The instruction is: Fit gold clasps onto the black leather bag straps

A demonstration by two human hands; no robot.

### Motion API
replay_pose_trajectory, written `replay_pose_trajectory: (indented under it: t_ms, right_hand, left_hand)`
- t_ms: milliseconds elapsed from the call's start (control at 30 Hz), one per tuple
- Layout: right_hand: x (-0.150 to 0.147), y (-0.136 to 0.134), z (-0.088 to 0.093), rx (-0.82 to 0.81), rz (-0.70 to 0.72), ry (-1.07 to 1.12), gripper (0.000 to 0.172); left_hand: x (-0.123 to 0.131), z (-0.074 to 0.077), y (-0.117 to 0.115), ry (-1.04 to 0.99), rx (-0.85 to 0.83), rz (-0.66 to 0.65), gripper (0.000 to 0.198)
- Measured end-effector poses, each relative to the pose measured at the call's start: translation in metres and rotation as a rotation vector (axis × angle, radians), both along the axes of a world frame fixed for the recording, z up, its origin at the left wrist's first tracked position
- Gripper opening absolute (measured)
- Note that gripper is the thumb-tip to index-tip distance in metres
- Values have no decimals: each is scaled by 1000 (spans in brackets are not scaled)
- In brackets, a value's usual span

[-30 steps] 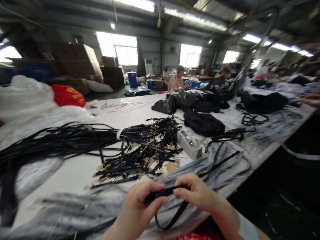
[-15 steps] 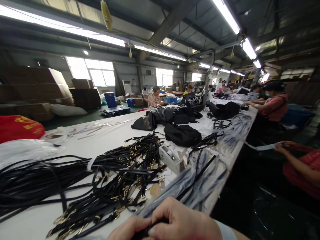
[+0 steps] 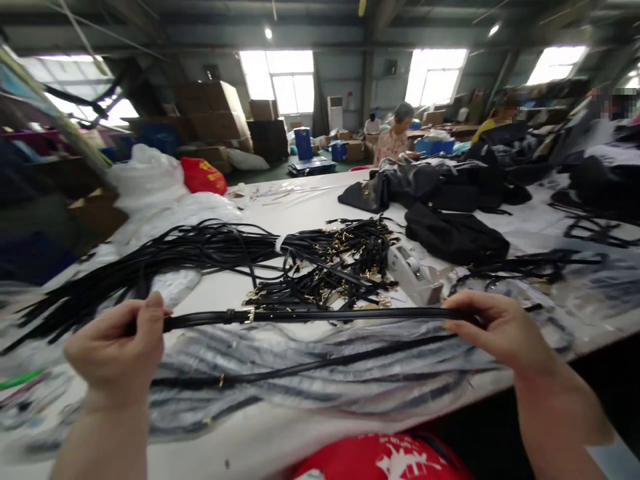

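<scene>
A black strap (image 3: pixel 310 316) with a gold buckle is stretched level between my two hands. My left hand (image 3: pixel 123 340) is closed around its left end, thumb on top. At the other end, my right hand (image 3: pixel 493 327) pinches the strap between thumb and fingers. Below it lie straps in clear plastic sleeves (image 3: pixel 280 410), with a bare black strap (image 3: pixel 310 368) across them. Just beyond the held strap is a heap of black straps with gold clasps (image 3: pixel 345 267). A white band (image 3: pixel 280 243) wraps the long bundle of straps (image 3: pixel 200 247) at left.
A tape dispenser (image 3: pixel 413 273) stands right of the heap. Black bags (image 3: pixel 455 233) pile up behind it. White plastic wrapping (image 3: pixel 150 177) and a red bag (image 3: pixel 204 176) lie at the far left. A person (image 3: pixel 395 137) sits across the table. Red printed cloth (image 3: pixel 370 460) shows at the near edge.
My hands were together at the bottom of the view around something black; now they are wide apart, with the strap stretched between them. The view has turned left and down.
</scene>
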State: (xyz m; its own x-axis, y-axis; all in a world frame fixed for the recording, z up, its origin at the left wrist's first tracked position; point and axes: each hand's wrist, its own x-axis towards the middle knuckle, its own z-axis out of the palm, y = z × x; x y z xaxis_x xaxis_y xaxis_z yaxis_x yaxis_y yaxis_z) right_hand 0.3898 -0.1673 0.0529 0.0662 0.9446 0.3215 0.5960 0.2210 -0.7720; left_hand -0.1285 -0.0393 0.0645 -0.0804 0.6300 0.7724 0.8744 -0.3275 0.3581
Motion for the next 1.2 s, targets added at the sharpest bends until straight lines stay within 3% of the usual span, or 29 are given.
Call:
replay_pose_trajectory:
  t_ms: [67, 167, 333, 567, 733, 833, 967, 1067, 1133, 1200]
  right_hand:
    - [12, 10, -12, -55, 19, -115, 28]
    - [14, 29, -34, -187, 55, -248, 35]
    - [5, 75, -67, -230, -45, -350, 33]
    - [-24, 150, -112, -247, -129, -487, 24]
    - [-49, 174, -133, -254, -183, -566, 14]
    - [-56, 175, -127, -229, -171, -577, 9]
    - [-75, 152, -95, -184, -18, -544, 17]
    - [-100, 109, -62, -192, 273, -479, 23]
    - [-110, 75, -40, -186, 522, -392, 21]
    - [-106, 48, -22, -198, 613, -354, 16]
  left_hand:
    - [-13, -1, 1, 82, -2, 180, 25]
    - [-15, -8, 4, 298, -193, 208, 34]
    - [12, -35, 6, 230, -229, -30, 39]
    - [92, -77, -12, 84, -395, -427, 26]
    - [133, -97, -27, 99, -570, -655, 17]
    - [146, -100, -32, 130, -637, -734, 15]
    - [165, -89, -34, 123, -544, -742, 27]
    - [185, -74, -33, 167, -380, -787, 43]
    - [197, -66, -32, 254, -352, -892, 36]
    - [202, -62, -32, 345, -391, -981, 29]
